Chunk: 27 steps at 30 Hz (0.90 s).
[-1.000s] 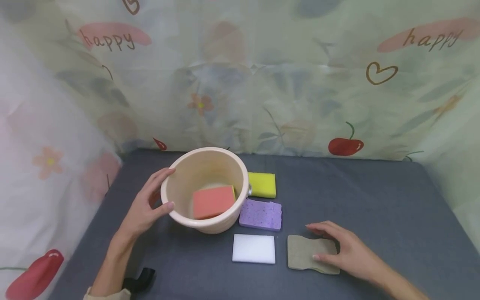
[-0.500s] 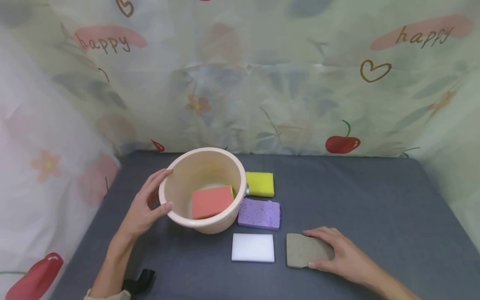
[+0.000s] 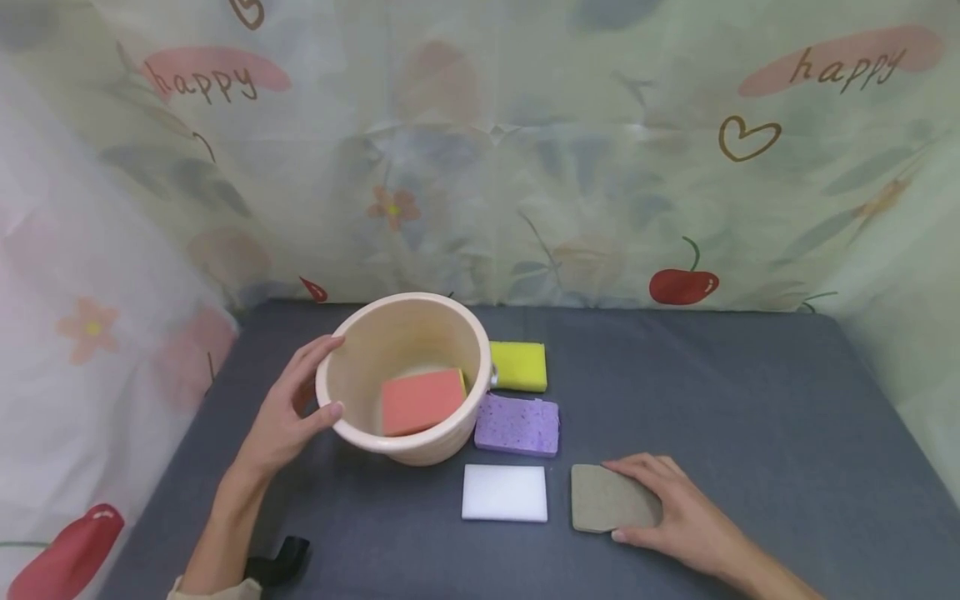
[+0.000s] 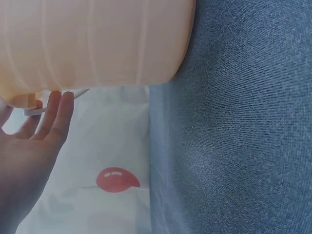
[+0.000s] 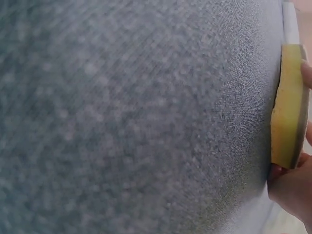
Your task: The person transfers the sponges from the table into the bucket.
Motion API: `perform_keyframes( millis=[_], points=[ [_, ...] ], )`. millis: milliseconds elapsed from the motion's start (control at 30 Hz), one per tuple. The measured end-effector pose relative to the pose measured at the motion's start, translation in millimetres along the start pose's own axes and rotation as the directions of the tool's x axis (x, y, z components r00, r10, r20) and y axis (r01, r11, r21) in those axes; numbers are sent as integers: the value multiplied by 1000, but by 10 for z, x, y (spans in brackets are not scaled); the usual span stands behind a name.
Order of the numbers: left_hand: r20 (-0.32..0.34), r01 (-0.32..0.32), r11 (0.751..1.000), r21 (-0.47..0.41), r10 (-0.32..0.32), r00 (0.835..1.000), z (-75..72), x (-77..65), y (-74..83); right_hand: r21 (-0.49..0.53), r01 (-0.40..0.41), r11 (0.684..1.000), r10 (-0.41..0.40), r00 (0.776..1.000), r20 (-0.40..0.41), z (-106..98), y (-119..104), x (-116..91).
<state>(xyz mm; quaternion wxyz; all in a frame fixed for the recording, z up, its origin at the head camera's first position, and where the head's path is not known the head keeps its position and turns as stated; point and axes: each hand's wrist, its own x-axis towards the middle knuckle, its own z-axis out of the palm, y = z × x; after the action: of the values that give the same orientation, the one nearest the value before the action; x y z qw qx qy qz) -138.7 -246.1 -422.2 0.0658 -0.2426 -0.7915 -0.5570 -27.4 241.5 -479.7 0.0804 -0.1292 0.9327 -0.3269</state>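
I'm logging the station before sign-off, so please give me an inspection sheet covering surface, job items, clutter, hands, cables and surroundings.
Surface: dark cloth, no spill seen.
Job items: cream bucket with a coral sponge inside; yellow sponge and purple sponge beside it; white pad nearer the person; grey-topped sponge to its right.
Clutter: black object by the left forearm, partly hidden, use unclear.
Hands: left hand holds the bucket's rim; right hand grips the grey-topped sponge.
Cables: nothing seen.
Surroundings: patterned sheet behind and at both sides.
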Motion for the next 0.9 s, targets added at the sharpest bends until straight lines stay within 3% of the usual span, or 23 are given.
perform_keyframes(
  millis=[500,700,900],
  points=[
    [-16,-8,1000,-17,7,1000,37,-3,-20,-32,-18,999,17,999,-32,-150,-142,65],
    [-22,-8,1000,-19,7,1000,37,-7,-15,-45,79,996,-84,989,-119,-329,-267,140],
    [-29,-15,1000,-26,14,999,34,-6,-26,-62,148,987,-155,979,-130,-497,-409,252]
  ],
)
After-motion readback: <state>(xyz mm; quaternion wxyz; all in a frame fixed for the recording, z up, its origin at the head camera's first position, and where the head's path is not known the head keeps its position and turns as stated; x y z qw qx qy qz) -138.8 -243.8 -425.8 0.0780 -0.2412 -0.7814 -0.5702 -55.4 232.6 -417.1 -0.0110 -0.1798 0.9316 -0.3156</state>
